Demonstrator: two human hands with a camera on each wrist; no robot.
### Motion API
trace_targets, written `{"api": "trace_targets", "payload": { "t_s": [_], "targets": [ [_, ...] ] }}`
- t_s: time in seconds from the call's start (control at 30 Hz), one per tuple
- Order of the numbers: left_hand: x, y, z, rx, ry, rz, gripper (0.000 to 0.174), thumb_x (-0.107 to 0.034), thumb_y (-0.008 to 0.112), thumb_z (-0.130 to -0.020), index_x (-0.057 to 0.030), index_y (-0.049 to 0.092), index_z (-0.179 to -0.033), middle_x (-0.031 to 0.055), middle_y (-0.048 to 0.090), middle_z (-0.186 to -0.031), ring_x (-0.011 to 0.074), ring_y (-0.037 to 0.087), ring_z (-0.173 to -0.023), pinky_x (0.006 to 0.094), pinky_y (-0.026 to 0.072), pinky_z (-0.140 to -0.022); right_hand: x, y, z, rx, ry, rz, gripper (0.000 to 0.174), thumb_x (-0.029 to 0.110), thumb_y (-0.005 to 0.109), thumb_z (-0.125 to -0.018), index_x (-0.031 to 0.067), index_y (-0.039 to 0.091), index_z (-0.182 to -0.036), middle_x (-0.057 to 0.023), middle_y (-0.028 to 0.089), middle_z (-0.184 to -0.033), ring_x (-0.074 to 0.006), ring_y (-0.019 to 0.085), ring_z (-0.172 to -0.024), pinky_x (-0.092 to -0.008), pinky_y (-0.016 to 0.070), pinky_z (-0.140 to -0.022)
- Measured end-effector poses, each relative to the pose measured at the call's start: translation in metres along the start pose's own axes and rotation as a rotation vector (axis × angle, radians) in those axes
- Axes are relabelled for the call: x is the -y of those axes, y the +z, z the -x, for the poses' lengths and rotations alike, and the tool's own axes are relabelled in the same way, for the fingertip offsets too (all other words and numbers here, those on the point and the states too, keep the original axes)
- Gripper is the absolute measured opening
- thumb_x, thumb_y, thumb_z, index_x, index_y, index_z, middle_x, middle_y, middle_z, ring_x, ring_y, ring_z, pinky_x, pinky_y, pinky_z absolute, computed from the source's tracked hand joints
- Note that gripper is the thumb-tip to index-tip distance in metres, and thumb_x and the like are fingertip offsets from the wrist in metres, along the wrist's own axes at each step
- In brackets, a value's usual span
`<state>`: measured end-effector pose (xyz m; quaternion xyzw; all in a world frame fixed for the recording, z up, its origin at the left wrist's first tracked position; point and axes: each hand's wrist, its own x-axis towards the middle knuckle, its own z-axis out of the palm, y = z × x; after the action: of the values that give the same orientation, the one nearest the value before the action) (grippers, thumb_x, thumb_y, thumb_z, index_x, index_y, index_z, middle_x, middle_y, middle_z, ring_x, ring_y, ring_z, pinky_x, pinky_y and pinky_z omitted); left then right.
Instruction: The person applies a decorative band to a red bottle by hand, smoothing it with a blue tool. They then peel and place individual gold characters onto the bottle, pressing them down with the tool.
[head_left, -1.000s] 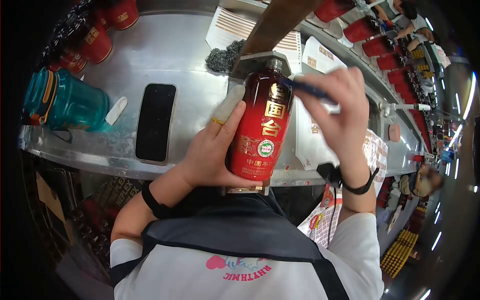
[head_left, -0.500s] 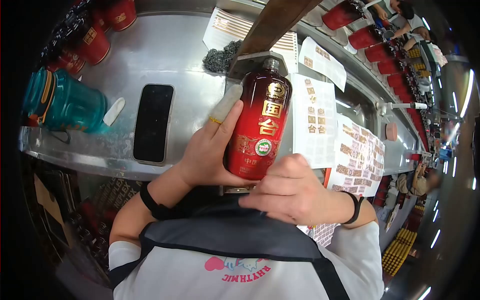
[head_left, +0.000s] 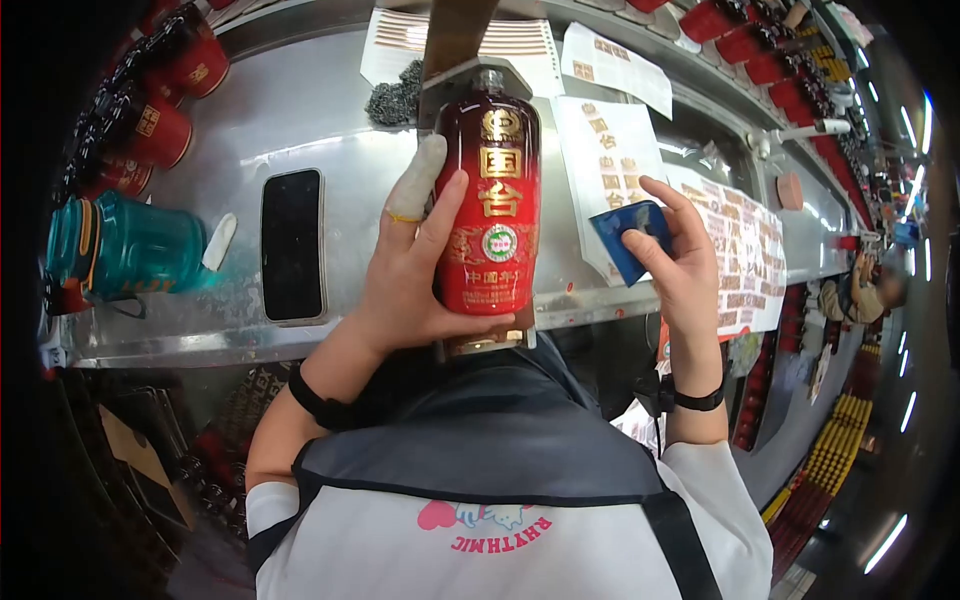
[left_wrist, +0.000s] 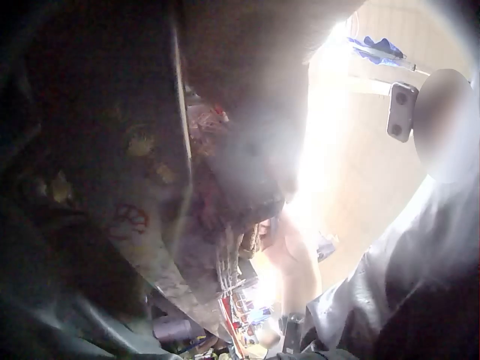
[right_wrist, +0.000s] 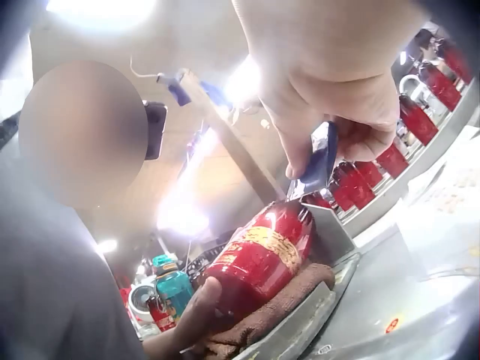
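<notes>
A red bottle [head_left: 490, 250] with a dark neck and gold characters lies neck away in a metal cradle [head_left: 520, 78]. My left hand [head_left: 392, 262] holds it, fingers along its left side and thumb across the base; one finger wears a pale cover tied with a yellow band. To the right, apart from the bottle, my right hand [head_left: 688, 262] pinches a flat blue scraper [head_left: 615, 238] between thumb and fingers. In the right wrist view, the bottle [right_wrist: 255, 262] rests on a brown towel [right_wrist: 259, 319], with the scraper [right_wrist: 321, 159] above its neck end. Glare and darkness hide the work in the left wrist view.
Sheets of gold stickers [head_left: 612, 160] lie right of the bottle. A phone [head_left: 292, 245], a teal jug [head_left: 150, 240] and dark steel wool [head_left: 395, 97] are on the left half of the metal table. More red bottles [head_left: 150, 130] stand at the far left and along the right rail.
My right hand moved from the bottle's upper right side down past its base, then out to the right with the scraper. My left hand keeps its hold; the head view has shifted.
</notes>
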<state>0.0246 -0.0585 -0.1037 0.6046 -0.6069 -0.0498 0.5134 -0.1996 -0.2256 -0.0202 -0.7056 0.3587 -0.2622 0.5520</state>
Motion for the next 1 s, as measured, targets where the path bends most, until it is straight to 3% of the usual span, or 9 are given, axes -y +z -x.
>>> {"api": "trace_targets", "payload": {
  "t_s": [0.07, 0.17, 0.2, 0.37, 0.57, 0.67, 0.73, 0.87, 1.0],
  "targets": [
    [-0.002, -0.001, 0.001, 0.022, 0.002, 0.001, 0.123, -0.048, 0.094, -0.059, -0.0048, 0.032, -0.156, 0.0279, 0.021, -0.162, 0.0435, 0.026, -0.149, 0.0492, 0.0275, -0.120, -0.009, -0.006, 0.008, -0.030, 0.050, -0.076, 0.039, 0.007, 0.072, -0.093, 0.0019, 0.061, -0.131, -0.0006, 0.065, -0.104, -0.0065, 0.059, -0.095, -0.0212, 0.0473, -0.081],
    [-0.003, 0.000, 0.010, 0.116, -0.219, 0.006, 0.131, -0.041, 0.096, -0.057, -0.0024, 0.022, -0.159, 0.0275, 0.037, -0.152, 0.0454, 0.044, -0.133, 0.0479, 0.0376, -0.112, -0.022, -0.025, 0.025, -0.022, 0.122, 0.018, 0.026, 0.014, 0.055, -0.105, 0.0051, 0.065, -0.127, 0.0028, 0.061, -0.100, -0.0046, 0.053, -0.089, -0.0201, 0.0448, -0.079],
    [-0.005, 0.001, 0.009, 0.098, -0.265, -0.002, 0.138, -0.037, 0.097, -0.055, -0.0006, 0.015, -0.159, 0.0263, 0.043, -0.145, 0.0444, 0.050, -0.124, 0.0473, 0.0417, -0.107, -0.025, -0.030, 0.027, -0.015, 0.128, 0.031, 0.025, 0.017, 0.055, -0.105, 0.0059, 0.066, -0.124, 0.0042, 0.059, -0.098, -0.0043, 0.050, -0.085, -0.0201, 0.0438, -0.079],
    [-0.010, 0.001, 0.001, 0.084, -0.278, 0.042, 0.142, -0.031, 0.099, -0.053, 0.0024, 0.009, -0.159, 0.0252, 0.045, -0.142, 0.0397, 0.049, -0.129, 0.0456, 0.0418, -0.109, -0.033, -0.059, 0.005, 0.104, 0.227, -0.258, 0.022, 0.021, 0.054, -0.106, 0.0065, 0.070, -0.111, 0.0043, 0.063, -0.095, -0.0037, 0.054, -0.086, -0.0206, 0.0451, -0.079],
    [-0.007, -0.001, 0.002, 0.103, -0.267, -0.046, 0.144, -0.036, 0.099, -0.050, 0.0036, 0.012, -0.158, 0.0250, 0.037, -0.153, 0.0376, 0.044, -0.139, 0.0439, 0.0377, -0.115, -0.003, -0.064, -0.103, 0.152, 0.366, -0.050, 0.054, 0.045, 0.052, -0.105, 0.0075, 0.060, -0.067, 0.0003, 0.055, -0.062, -0.0081, 0.051, -0.056, -0.0235, 0.0422, -0.055],
    [-0.009, -0.002, 0.002, 0.138, -0.306, -0.047, 0.146, -0.041, 0.099, -0.050, 0.0046, 0.010, -0.158, 0.0265, 0.034, -0.154, 0.0392, 0.041, -0.141, 0.0448, 0.0355, -0.117, -0.018, -0.043, -0.181, 0.283, 0.209, 0.116, 0.045, 0.045, 0.066, -0.097, 0.0023, 0.078, -0.092, -0.0041, 0.066, -0.070, -0.0084, 0.057, -0.060, -0.0236, 0.0450, -0.057],
    [-0.007, -0.004, 0.002, 0.156, -0.337, -0.037, 0.148, -0.045, 0.098, -0.050, 0.0055, 0.009, -0.158, 0.0278, 0.032, -0.155, 0.0408, 0.038, -0.142, 0.0459, 0.0332, -0.118, -0.034, -0.024, -0.237, 0.292, 0.012, 0.315, 0.034, 0.036, 0.070, -0.092, 0.0032, 0.079, -0.093, -0.0045, 0.070, -0.074, -0.0096, 0.057, -0.061, -0.0282, 0.0469, -0.057],
    [-0.007, -0.006, -0.001, 0.165, -0.305, -0.046, 0.149, -0.047, 0.097, -0.051, 0.0072, 0.008, -0.157, 0.0282, 0.037, -0.151, 0.0431, 0.042, -0.137, 0.0468, 0.0349, -0.115, -0.056, 0.014, -0.316, 0.133, 0.014, 0.530, 0.038, 0.037, 0.073, -0.086, -0.0001, 0.078, -0.093, -0.0124, 0.072, -0.079, -0.0226, 0.065, -0.067, -0.0371, 0.0529, -0.067],
    [-0.007, -0.008, -0.003, 0.155, -0.258, 0.004, 0.144, -0.044, 0.097, -0.051, 0.0063, 0.011, -0.156, 0.0244, 0.049, -0.136, 0.0405, 0.052, -0.122, 0.0471, 0.0420, -0.105, -0.072, 0.035, -0.358, 0.087, 0.074, 0.934, 0.040, 0.037, 0.075, -0.083, 0.0018, 0.077, -0.102, -0.0164, 0.075, -0.090, -0.0273, 0.069, -0.078, -0.0392, 0.0538, -0.078]
  ]
}}
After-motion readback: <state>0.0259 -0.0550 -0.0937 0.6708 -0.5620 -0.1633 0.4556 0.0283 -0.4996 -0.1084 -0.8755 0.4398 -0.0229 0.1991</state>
